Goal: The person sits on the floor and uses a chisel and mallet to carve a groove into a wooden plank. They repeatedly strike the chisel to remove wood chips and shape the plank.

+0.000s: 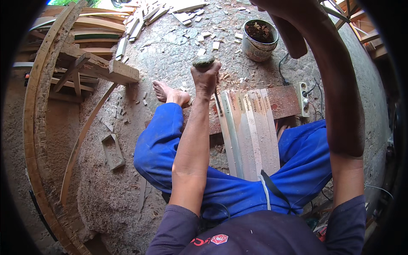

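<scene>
My left hand [206, 78] is closed around the upright handle of a chisel-like tool, its battered round top [203, 60] above the fist and its thin dark shaft [218, 103] reaching the left side of several pale, narrow planks [246, 136]. These lie side by side between my legs, across a reddish board [284, 102], with rows of small dark marks near their far ends. My right hand [272, 6] is raised at the upper edge, in shadow and partly cut off, closed on a dark, blunt block [291, 40] that looks like a mallet.
A curved timber frame [36, 119] and stacked wood strips [93, 23] stand at the left. A metal bucket [259, 40], a power strip [303, 100] with cables, scattered offcuts [182, 17] and a small trough [112, 151] lie on the dusty floor. My bare foot [168, 93] is beside the board.
</scene>
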